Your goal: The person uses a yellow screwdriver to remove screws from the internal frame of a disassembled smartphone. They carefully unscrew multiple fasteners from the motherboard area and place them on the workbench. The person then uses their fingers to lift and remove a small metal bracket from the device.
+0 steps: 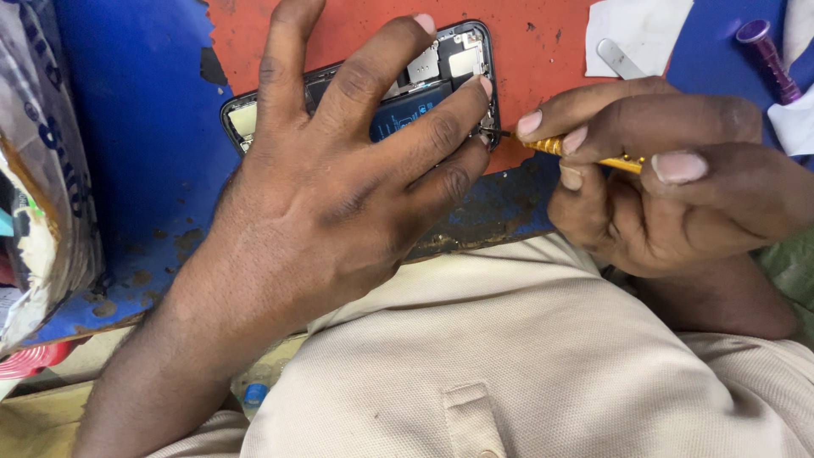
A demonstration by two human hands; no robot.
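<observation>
We see the left hand (pixel 339 178) spread flat, fingers apart, pressing down on an opened phone (pixel 441 80) that lies on the worn red and blue table (pixel 136 127). The right hand (pixel 670 170) is clamped around a yellow screwdriver (pixel 593 157), whose thin tip touches the phone's right edge. A purple tool (pixel 767 55) and a white paper scrap (pixel 636 30) lie farther back on the table.

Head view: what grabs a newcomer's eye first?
The left hand, spread flat over an opened phone whose insides are exposed, at the centre on a worn red and blue worktop. Just to its right, the right hand pinches a yellow screwdriver, tip at the phone's edge. A purple tool lies top right.
</observation>
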